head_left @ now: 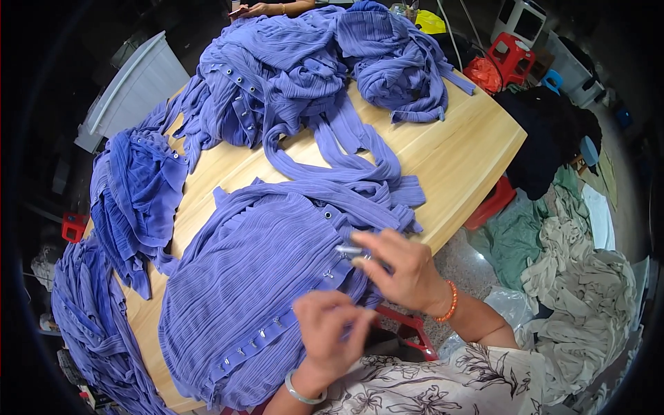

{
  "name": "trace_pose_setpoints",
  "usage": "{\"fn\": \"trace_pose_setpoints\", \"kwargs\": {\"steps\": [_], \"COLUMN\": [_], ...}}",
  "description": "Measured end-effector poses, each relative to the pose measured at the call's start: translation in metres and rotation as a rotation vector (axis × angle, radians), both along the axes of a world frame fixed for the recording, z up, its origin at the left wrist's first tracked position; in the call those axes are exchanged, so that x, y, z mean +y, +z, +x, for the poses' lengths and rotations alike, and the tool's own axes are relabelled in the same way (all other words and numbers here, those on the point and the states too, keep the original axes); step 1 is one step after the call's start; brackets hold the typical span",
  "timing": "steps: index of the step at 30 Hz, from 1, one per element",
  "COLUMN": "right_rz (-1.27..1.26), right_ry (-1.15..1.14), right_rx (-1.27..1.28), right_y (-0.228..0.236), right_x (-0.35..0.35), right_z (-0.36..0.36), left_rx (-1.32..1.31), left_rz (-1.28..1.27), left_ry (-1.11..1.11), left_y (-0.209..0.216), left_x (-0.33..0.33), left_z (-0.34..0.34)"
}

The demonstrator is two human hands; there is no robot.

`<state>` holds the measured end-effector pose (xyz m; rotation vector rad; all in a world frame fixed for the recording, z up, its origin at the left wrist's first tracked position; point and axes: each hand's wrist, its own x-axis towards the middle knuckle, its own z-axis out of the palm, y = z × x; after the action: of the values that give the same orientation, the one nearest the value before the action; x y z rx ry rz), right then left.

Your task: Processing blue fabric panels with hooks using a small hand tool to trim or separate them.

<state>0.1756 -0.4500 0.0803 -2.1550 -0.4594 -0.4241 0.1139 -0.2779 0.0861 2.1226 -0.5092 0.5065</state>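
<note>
A ribbed purple-blue garment (242,266) lies spread on the wooden table in front of me. Along its front strip (266,333) run several small pale marks that look like fastenings or thread ends. Over the strip's upper end, my right hand (408,270) is closed around a small silver metal tool (351,250), whose exact kind is unclear. Lower and to the left, my left hand (330,330) hovers at the garment's near edge. Its thumb and forefinger are pinched together; whatever they hold cannot be made out. A dark eyelet (328,215) shows near the garment's top.
Heaped purple-blue garments (277,76) cover the table's (460,149) far side, and more (135,200) hang over its left edge. Green cloth (508,238) and beige cloth (581,277) lie at right by a red stool (510,59). Beyond the table, another person's hand (257,10) shows.
</note>
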Motion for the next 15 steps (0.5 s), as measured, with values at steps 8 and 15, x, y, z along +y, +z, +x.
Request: {"fn": "trace_pose_setpoints", "kwargs": {"steps": [8, 15], "right_rz": [0.310, 0.367], "right_ry": [0.087, 0.270], "right_rx": [0.673, 0.592], "right_y": [-0.020, -0.029], "right_x": [-0.013, 0.001], "right_z": [0.021, 0.034], "left_rx": [-0.036, 0.054], "left_rz": [0.241, 0.329], "left_ry": [-0.047, 0.146], "left_y": [0.001, -0.015], "left_x": [0.002, 0.017], "left_z": [-0.004, -0.001]}}
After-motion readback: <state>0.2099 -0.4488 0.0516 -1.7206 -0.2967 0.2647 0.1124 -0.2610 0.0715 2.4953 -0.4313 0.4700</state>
